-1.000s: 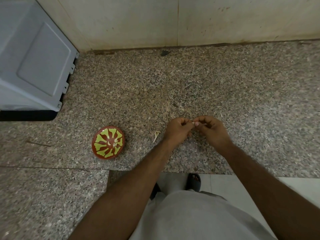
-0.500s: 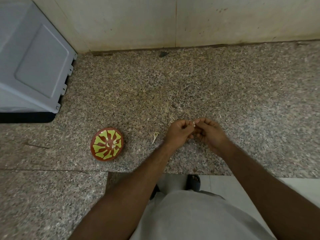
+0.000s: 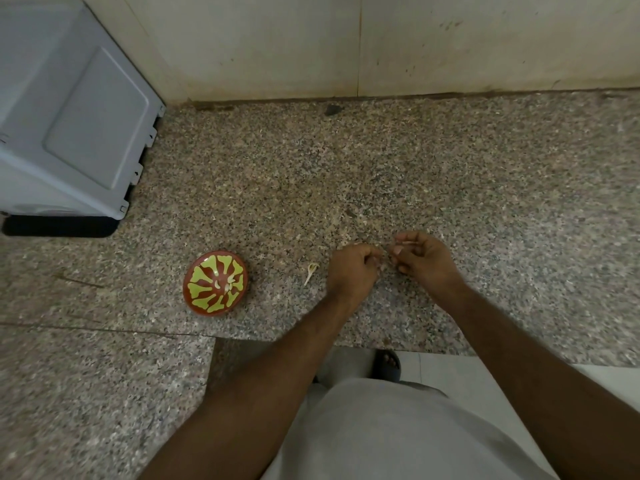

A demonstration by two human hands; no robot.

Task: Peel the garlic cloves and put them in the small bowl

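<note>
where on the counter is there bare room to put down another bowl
The widest bare stretch of counter lies between the hands and the back wall, running off to the right. Another lies near the front edge, left of the small bowl. It is tight between the bowl and the left hand, where a garlic peel lies.

Home kitchen: speckled granite counter (image 3: 450, 161), tiled wall (image 3: 346, 39), grey appliance (image 3: 69, 116).
</note>
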